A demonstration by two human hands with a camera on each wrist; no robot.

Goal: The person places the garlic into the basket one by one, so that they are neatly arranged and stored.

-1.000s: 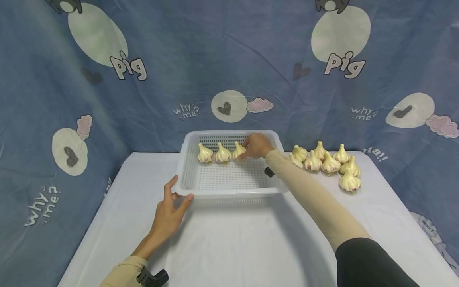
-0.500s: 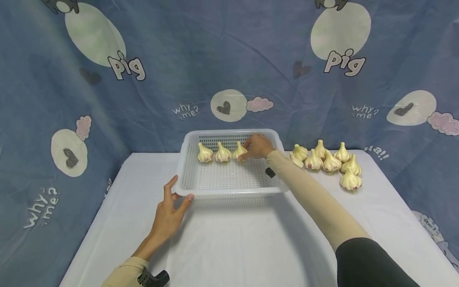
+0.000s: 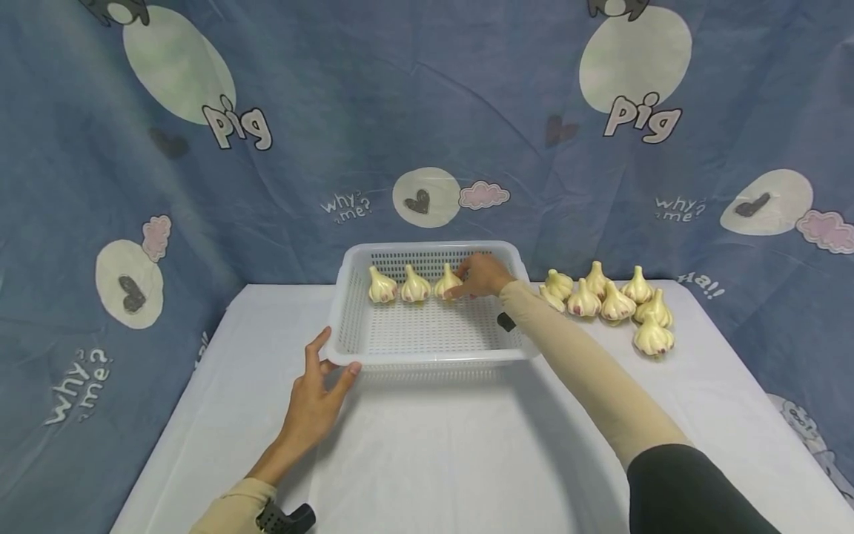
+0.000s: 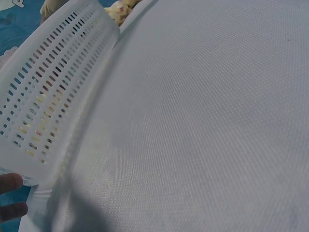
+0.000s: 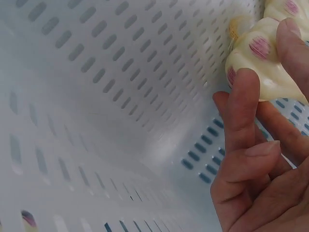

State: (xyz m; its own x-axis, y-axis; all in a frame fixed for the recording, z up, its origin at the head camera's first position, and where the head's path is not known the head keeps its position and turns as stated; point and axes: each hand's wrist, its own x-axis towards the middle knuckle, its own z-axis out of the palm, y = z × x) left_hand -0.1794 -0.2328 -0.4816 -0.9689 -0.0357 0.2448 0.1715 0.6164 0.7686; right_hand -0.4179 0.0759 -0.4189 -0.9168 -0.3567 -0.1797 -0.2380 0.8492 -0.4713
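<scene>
A white perforated basket stands at the table's back, with a row of three pale garlic bulbs plainly visible in it. My right hand reaches inside, its thumb and fingers about the rightmost visible bulb. In the right wrist view the thumb lies over a pink-marked bulb and curled fingers meet its side; a second bulb sits beyond. My left hand touches the basket's front left corner with spread fingers; in the left wrist view two fingertips show below the basket.
Several more garlic bulbs stand grouped on the white-covered table, right of the basket. A printed blue curtain hangs behind and at both sides. My right forearm crosses over the basket's right edge.
The third bulb in the row has shifted slightly to the right. My right hand has also moved slightly right, while my left hand keeps its place at the corner.
</scene>
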